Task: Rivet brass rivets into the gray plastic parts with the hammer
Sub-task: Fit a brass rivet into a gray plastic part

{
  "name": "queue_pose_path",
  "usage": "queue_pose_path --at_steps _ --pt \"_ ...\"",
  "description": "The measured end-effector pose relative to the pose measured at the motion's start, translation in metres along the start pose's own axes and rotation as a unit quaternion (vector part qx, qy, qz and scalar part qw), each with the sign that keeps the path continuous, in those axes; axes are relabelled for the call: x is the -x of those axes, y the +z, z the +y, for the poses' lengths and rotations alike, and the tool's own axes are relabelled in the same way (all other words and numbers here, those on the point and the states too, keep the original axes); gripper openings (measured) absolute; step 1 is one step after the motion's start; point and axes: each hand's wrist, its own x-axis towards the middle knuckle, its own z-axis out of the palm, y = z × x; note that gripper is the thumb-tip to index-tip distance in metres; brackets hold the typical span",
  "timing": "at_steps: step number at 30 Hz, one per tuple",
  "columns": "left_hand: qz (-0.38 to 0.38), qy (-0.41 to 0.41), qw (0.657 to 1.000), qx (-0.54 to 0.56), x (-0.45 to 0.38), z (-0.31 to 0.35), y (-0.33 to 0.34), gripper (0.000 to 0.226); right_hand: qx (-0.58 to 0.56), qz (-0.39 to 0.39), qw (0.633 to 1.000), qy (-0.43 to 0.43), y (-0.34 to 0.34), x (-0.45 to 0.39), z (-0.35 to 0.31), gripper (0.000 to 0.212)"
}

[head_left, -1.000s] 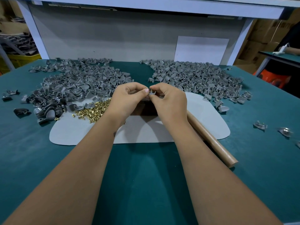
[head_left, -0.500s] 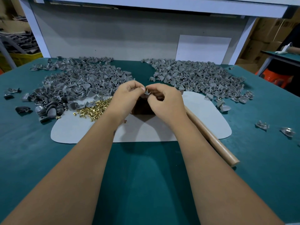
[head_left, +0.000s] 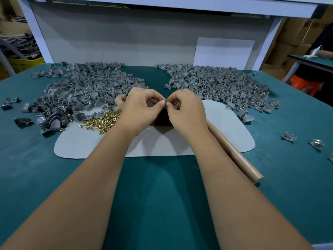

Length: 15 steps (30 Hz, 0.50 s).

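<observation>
Brass rivets [head_left: 102, 121] lie left; both hands' [head_left: 142, 109] grips pinch together, apparently on something small, hidden.

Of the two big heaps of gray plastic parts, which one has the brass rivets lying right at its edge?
The heap on the person's left. The brass rivets lie scattered along its near edge on the pale mat; the right heap has no such pile beside it.

You've got no readable text, labels, brands or numbers anywhere in view. The cardboard boxes [head_left: 295, 38] at the upper right of the frame carry faint dark markings, but they're too blurred for you to read. The pale panel [head_left: 224, 51] at the back of the surface is blank.
</observation>
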Motion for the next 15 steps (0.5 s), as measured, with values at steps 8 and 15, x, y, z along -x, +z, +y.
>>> queue_pose_path --at_steps 8,15 --pt "0.003 -0.004 1.0 -0.019 0.0002 -0.0023 0.0019 0.006 0.047 -0.012 0.999 -0.016 0.001 -0.0015 0.0034 0.008" --pt "0.0 -0.025 1.0 0.014 -0.0008 0.0001 0.0002 0.017 0.013 -0.022 1.0 0.009 0.0029 -0.0045 0.0016 0.008"
